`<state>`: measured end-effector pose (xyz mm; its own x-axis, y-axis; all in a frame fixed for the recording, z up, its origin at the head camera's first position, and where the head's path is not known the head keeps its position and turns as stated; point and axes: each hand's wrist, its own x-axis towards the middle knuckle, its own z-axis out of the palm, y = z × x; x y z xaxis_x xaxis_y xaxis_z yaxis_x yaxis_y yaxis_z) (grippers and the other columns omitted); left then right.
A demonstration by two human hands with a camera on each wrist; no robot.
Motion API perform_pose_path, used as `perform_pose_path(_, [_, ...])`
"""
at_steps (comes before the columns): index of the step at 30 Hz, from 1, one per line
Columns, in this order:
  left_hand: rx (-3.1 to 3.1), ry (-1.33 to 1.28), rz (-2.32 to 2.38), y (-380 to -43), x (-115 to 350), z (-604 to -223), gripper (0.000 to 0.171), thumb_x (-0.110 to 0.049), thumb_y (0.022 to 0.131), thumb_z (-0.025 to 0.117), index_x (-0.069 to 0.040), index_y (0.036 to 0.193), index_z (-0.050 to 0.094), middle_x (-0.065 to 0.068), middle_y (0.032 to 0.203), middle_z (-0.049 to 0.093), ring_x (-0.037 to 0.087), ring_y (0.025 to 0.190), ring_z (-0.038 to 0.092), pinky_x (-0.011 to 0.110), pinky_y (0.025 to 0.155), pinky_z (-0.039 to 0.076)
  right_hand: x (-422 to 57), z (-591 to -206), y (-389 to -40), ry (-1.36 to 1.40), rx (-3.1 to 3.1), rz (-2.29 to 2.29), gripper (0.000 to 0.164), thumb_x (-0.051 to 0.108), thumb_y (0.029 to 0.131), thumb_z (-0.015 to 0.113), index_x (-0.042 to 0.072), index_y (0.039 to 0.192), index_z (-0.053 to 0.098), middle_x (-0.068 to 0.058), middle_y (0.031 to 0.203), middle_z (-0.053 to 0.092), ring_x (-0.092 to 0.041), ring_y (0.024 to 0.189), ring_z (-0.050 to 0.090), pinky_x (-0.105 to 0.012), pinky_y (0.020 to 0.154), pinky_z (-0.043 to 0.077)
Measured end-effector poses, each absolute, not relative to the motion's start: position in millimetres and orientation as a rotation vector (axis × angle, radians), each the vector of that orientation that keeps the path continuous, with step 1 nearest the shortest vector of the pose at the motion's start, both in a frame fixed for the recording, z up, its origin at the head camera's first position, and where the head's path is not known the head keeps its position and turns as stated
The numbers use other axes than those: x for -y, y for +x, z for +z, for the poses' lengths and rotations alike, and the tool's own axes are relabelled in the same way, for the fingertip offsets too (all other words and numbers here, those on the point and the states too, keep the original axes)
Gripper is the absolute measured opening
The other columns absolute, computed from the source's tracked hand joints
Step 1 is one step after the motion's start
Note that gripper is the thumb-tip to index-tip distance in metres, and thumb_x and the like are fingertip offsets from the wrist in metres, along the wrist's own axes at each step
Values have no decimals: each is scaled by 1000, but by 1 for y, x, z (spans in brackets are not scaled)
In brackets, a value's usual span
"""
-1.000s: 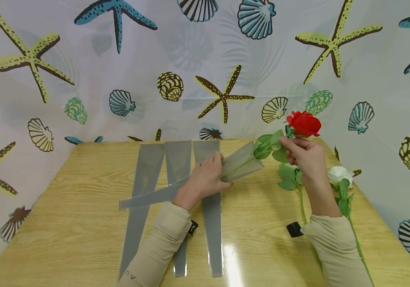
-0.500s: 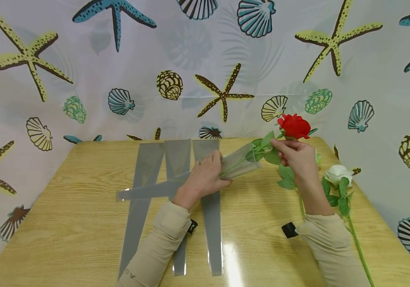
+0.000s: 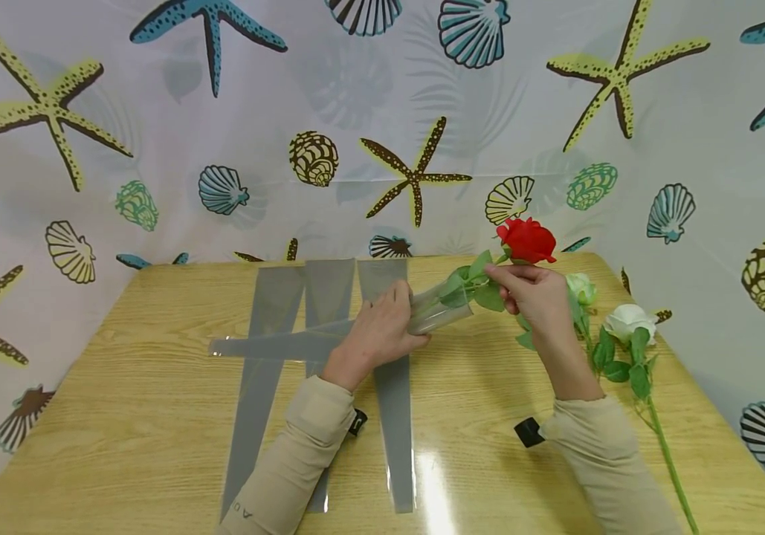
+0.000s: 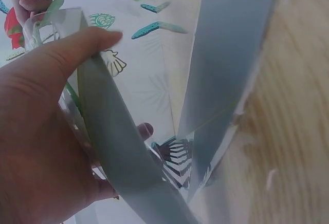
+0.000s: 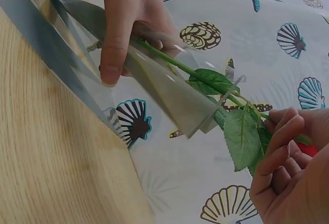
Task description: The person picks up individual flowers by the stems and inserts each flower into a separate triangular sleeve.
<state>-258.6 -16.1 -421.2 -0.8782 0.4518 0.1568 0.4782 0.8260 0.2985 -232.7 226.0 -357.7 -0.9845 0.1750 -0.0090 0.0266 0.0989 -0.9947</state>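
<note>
A red rose (image 3: 528, 241) is pinched at its stem, just under the bloom, by my right hand (image 3: 539, 305). Its stem and some leaves (image 5: 241, 139) lie inside the mouth of a clear plastic flower sleeve (image 3: 439, 312); other leaves stick out past the rim. My left hand (image 3: 378, 327) grips the sleeve around its middle, thumb on the near side and fingers behind, as the left wrist view shows. The sleeve's narrow tail (image 3: 258, 347) points left. In the right wrist view the green stem shows through the plastic.
Several flat clear sleeves, one of them a sleeve (image 3: 392, 416) beneath my left hand, lie on the wooden table (image 3: 121, 416). A white rose (image 3: 631, 325) and a pale green-white rose (image 3: 580, 288) lie at the right. A shell-patterned cloth (image 3: 255, 111) hangs behind.
My right hand has moved left and slightly down, sliding the red rose deeper into the sleeve. The sleeve's tail has risen. My left hand stays nearly in place.
</note>
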Motion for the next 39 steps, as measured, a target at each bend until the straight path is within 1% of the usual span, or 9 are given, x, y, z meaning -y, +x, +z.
perform_pose_path(4, [2938,-761,-651,-261,17,-423,76,-63,84,82,-10,119,40,4,96,49,19,77,49,33,67,40,-225,-358,-233,-224,2201,2068,18,31,94,82,18,83,76,10,58,59,-4,49,47,-18,53,43])
perform_pose_path(6, [2956,-762,-747,-262,17,-423,78,-70,84,77,-12,118,39,4,93,46,19,73,47,32,63,39,-226,-358,-233,-231,2189,2076,17,31,93,83,19,82,76,10,58,60,-3,50,48,-17,52,44])
perform_pose_path(9, [2976,-756,-889,-263,18,-424,71,-75,95,60,-12,119,37,5,94,44,20,70,47,32,61,40,-225,-357,-233,-234,2176,2084,17,30,93,83,18,82,76,10,58,61,-3,50,49,-16,53,44])
perform_pose_path(13, [2950,-738,-1066,-265,18,-426,64,-73,106,29,-11,121,38,7,94,48,22,73,50,34,65,42,-225,-356,-232,-238,2162,2100,16,30,93,83,19,83,77,10,59,62,-4,51,49,-17,53,45])
perform_pose_path(17, [2868,-742,-1216,-267,19,-428,56,-63,111,17,-12,117,40,6,87,47,20,69,46,35,64,40,-224,-354,-231,-219,2139,2103,14,29,94,82,19,83,78,9,60,63,-4,51,50,-16,53,45])
perform_pose_path(21, [2802,-727,-1264,-268,17,-427,40,-47,115,15,-14,113,39,3,84,46,19,64,41,33,61,36,-223,-351,-229,-205,2102,2122,13,26,94,82,20,84,78,9,60,64,-4,50,50,-15,52,46])
perform_pose_path(26, [2712,-643,-1281,-267,14,-426,31,-33,117,20,-13,108,41,2,79,47,17,61,39,32,59,35,-221,-350,-227,-199,2078,2135,13,26,93,83,20,83,78,9,60,64,-5,50,51,-16,52,46])
perform_pose_path(33, [2580,-518,-1349,-263,8,-424,31,-33,117,25,-12,104,45,1,74,44,16,58,39,31,55,33,-219,-350,-226,-191,2079,2140,13,27,92,84,18,84,78,8,60,64,-6,51,52,-17,52,46])
perform_pose_path(39, [2522,-514,-1400,-260,5,-419,31,-31,116,26,-11,103,44,2,75,43,18,60,39,31,57,33,-217,-348,-225,-189,2071,2171,13,27,92,84,17,85,78,7,58,63,-6,49,51,-16,52,45])
